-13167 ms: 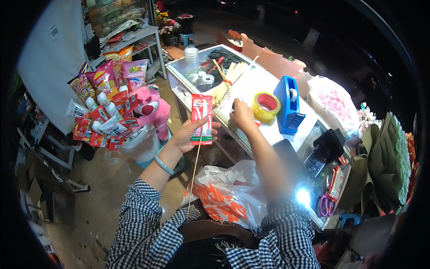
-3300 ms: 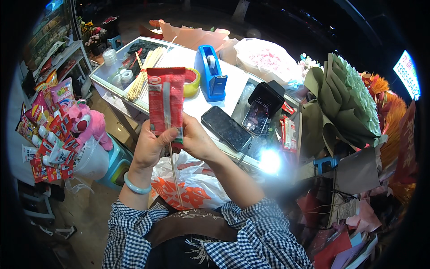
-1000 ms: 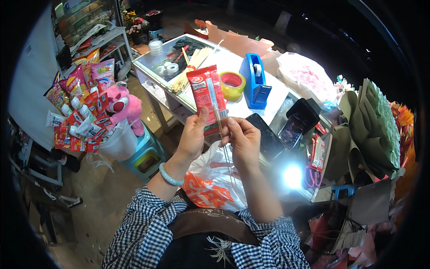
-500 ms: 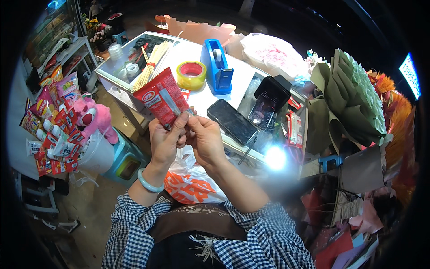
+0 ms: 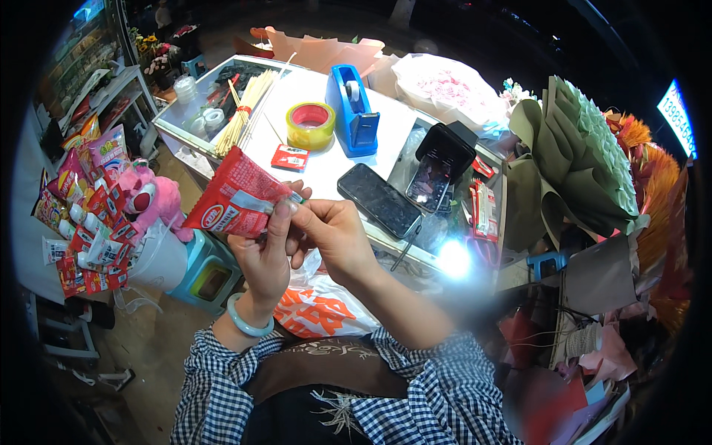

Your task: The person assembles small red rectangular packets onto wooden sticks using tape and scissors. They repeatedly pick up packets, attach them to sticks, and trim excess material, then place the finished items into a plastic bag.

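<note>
A red snack packet (image 5: 236, 194) with a pale strip across its front is tilted to the left above the table's near edge. My left hand (image 5: 261, 271) is closed on its right end, thumb on the front and fingers behind. At that same end, my right hand (image 5: 337, 236) is pinched shut, its fingertips meeting the left thumb. A small greenish bit shows by the fingertips; what it is I cannot make out. Just beyond lie a small red packet (image 5: 290, 158), a yellow roll of tape (image 5: 310, 139) and a blue tape dispenser (image 5: 343, 111).
Thin wooden sticks (image 5: 248, 119) lie bundled at the table's left. A dark phone (image 5: 378, 199) and an open black device (image 5: 447, 156) lie to the right. Left stand a pink plush toy (image 5: 157, 196) and snack packets (image 5: 96, 208); wrapped bouquets (image 5: 564, 163) stand right. A plastic bag (image 5: 326, 304) hangs below my hands.
The red packet has swung from nearly upright to leaning left and moved lower and leftward. Both hands still grip its end, and the small red packet on the table now shows fully.
</note>
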Available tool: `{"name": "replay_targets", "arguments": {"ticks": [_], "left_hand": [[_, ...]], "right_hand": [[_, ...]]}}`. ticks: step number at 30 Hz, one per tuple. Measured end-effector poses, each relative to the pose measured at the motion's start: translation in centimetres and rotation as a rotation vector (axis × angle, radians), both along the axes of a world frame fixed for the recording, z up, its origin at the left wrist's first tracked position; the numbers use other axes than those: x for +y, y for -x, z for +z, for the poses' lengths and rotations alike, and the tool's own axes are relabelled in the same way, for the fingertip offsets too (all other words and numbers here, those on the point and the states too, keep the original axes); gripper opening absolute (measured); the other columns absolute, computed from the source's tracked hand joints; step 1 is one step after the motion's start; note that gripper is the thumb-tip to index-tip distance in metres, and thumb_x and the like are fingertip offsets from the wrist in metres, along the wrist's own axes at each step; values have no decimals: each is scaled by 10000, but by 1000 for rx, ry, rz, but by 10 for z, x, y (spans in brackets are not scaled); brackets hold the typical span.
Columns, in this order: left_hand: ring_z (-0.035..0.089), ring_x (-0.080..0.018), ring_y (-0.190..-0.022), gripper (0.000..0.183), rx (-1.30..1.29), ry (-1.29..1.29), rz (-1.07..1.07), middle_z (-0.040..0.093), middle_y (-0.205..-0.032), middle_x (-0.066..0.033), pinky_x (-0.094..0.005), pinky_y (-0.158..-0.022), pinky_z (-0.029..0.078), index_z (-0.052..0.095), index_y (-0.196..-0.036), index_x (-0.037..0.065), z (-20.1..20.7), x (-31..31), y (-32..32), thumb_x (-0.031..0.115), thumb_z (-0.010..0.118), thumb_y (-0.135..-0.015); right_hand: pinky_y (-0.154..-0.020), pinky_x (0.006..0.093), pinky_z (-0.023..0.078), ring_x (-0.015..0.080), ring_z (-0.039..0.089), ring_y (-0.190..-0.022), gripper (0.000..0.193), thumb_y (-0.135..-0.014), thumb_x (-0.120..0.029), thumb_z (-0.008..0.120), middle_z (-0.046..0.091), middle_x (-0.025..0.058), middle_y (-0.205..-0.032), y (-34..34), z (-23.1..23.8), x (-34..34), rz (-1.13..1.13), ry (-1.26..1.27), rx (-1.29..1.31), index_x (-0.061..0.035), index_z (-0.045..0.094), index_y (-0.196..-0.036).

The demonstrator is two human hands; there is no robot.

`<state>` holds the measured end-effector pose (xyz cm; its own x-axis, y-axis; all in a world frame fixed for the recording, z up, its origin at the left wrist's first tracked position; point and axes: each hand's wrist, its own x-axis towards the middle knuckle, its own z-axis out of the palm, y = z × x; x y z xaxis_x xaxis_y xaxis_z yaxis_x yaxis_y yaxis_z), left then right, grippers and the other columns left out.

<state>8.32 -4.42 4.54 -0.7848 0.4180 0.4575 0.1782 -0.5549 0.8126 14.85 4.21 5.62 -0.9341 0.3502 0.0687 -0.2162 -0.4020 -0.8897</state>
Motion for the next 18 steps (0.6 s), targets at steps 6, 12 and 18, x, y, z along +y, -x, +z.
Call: {"name": "replay_targets", "arguments": {"ticks": [6, 12, 18], "left_hand": [[657, -226, -906, 239, 22, -70, -30, 648, -1002, -172, -286, -739, 530, 550, -1101, -61, 3, -2, -2, 112, 526, -937], [627, -239, -954, 215, 30, -78, -83, 614, -1043, -158, -335, -806, 539, 529, -1086, -14, 7, -3, 1, 155, 509, -954], [641, -243, -940, 235, -15, -80, -86, 625, -1033, -171, -343, -820, 541, 526, -1116, -47, 9, -4, 5, 114, 520, -945]], "right_hand": [[-385, 203, 377, 69, 479, -431, 410, -975, -265, 487, 545, 32, -535, 1, 2, -4, -3, -202, 1, 20, 586, -696], [-404, 221, 373, 68, 487, -455, 386, -967, -239, 503, 572, 43, -564, -1, -5, -7, -124, -506, -19, 34, 614, -717], [-443, 303, 420, 159, 550, -474, 308, -902, -216, 593, 592, 100, -560, 3, -9, -9, -276, -767, -109, 37, 635, -732]]}}
